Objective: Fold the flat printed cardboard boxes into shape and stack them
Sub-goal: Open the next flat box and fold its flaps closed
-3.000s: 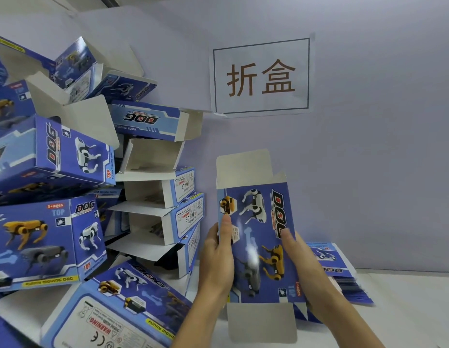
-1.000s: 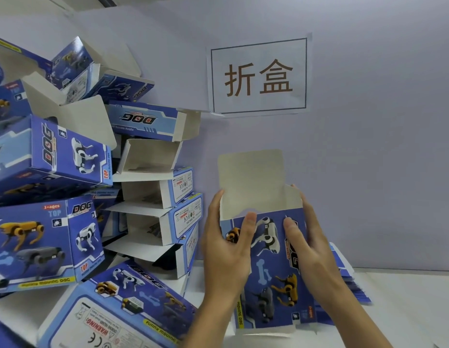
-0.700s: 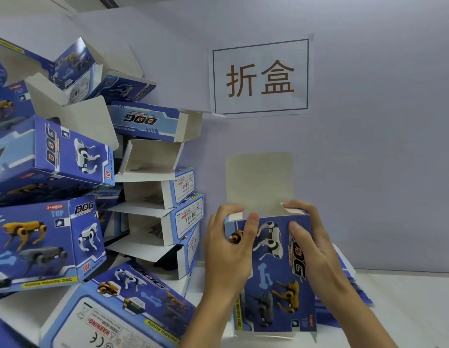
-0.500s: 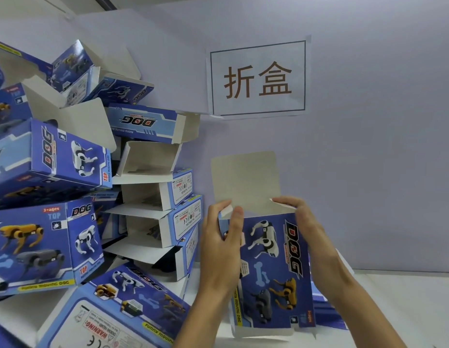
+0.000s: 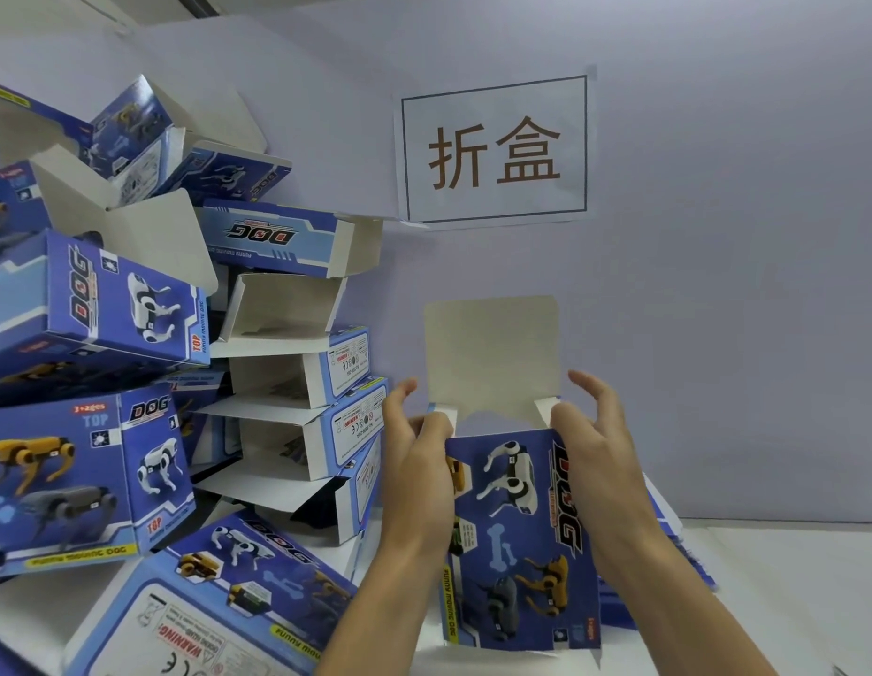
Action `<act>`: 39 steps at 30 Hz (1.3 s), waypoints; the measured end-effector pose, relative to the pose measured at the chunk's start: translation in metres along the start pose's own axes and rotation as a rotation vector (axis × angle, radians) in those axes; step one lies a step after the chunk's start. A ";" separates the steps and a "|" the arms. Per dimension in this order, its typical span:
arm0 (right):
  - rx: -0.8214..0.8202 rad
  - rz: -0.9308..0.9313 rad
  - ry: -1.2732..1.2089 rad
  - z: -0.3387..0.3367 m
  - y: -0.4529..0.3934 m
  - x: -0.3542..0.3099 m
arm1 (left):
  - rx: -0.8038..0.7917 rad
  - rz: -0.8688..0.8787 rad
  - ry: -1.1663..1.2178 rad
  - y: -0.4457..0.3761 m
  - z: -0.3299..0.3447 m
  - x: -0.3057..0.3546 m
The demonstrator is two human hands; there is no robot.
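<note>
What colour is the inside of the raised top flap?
Plain greyish-white, unprinted cardboard, on the top flap, seen in the head view.

flat box stack [image 5: 668,519] mostly behind right hand [image 5: 602,461], leftmost folded boxes [image 5: 14,470] cropped

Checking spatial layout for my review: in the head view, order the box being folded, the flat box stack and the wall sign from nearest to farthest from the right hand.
1. Box being folded: held by the right hand.
2. Flat box stack: on the table, just behind the wrist.
3. Wall sign: above, on the wall.
</note>
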State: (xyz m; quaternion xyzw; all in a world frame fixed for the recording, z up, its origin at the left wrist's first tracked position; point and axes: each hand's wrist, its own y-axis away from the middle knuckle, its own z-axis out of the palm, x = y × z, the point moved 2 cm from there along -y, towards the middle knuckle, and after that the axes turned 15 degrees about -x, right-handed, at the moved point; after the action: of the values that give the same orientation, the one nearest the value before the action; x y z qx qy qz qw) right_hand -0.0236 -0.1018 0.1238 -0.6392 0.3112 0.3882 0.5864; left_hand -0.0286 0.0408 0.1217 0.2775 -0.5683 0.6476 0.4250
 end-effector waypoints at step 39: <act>-0.224 -0.117 -0.206 0.005 0.003 0.016 | 0.202 0.104 0.168 -0.006 -0.022 0.002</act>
State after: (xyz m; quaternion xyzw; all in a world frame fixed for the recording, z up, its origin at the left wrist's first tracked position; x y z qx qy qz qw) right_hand -0.0182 -0.0965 0.1082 -0.6745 0.1665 0.4491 0.5618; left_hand -0.0219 0.0628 0.1223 0.2337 -0.4764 0.7435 0.4069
